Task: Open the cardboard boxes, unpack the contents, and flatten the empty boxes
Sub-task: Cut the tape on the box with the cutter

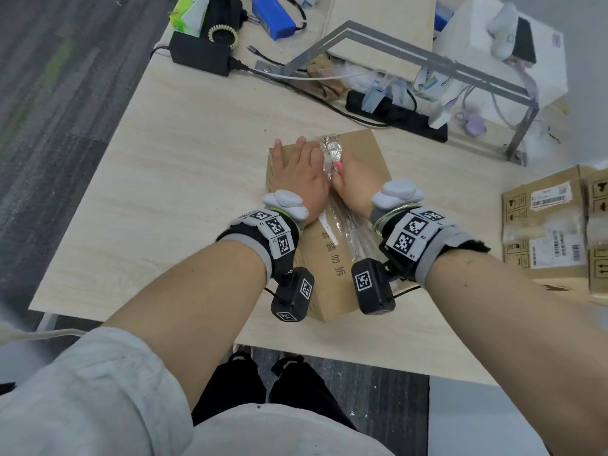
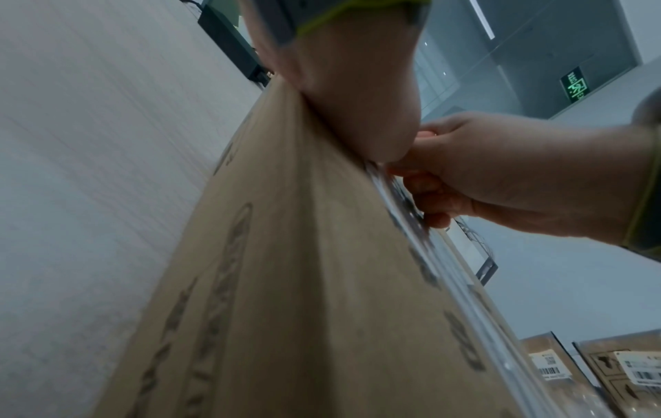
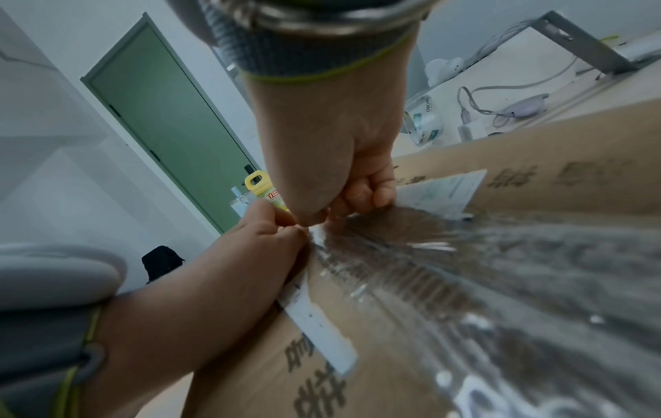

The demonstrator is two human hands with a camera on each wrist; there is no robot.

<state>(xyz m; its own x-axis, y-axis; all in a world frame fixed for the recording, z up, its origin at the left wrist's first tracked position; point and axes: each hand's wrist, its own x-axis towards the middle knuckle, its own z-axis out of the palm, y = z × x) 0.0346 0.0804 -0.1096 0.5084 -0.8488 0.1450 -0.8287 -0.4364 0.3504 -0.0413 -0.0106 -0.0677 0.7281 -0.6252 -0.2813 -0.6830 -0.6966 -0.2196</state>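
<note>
So the person has the cardboard box [image 1: 332,199] right in front of them on the table [image 1: 184,153], and the left hand [image 1: 297,179] lies flat on the lid with fingers straight, pinning it down. The right hand [image 1: 350,189] is touching it on its inner side, fingers curled round the clear packing tape [image 1: 329,153] along the centre seam, with a crinkled strip already lifted just past the knuckles.

What could go sideways here, judging by the look of it: that tape is thin and stretchy, so a hard yank probably snaps it or shreds it into slivers, leaving most of the seam stuck. A steep upward pull could also tear the top layer of cardboard, or the white label [image 3: 322,319] lying under the left hand's heel. And since the box is only held on one side, it might skid or tip toward the puller. More sealed boxes [image 1: 552,225] wait off beyond the right wrist.
</note>
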